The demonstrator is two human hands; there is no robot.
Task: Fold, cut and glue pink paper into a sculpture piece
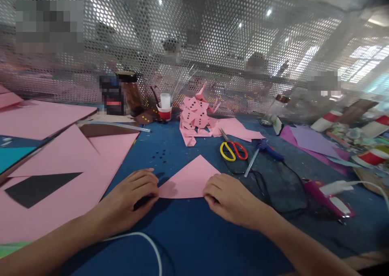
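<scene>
A pink paper triangle (190,178) lies on the blue tabletop, its point facing away from me and its long straight edge towards me. My left hand (138,191) grips the left corner between thumb and fingers. At the opposite corner, my right hand (223,195) has its fingers curled closed on the paper. Whether the sheet is folded double I cannot tell. Beyond the triangle stands a pink folded-paper figure (194,114) with black dots. Scissors (233,149) with one yellow and one red handle rest to its right, beside a blue glue gun (270,150).
Large pink sheets (100,158) with a black paper piece (42,187) spread at the left. Small black dots (159,156) lie near my left hand. A magenta device (330,199) with a white cable, purple paper (316,142) and paper cups (326,120) are at right. A perforated metal screen (212,37) stands behind.
</scene>
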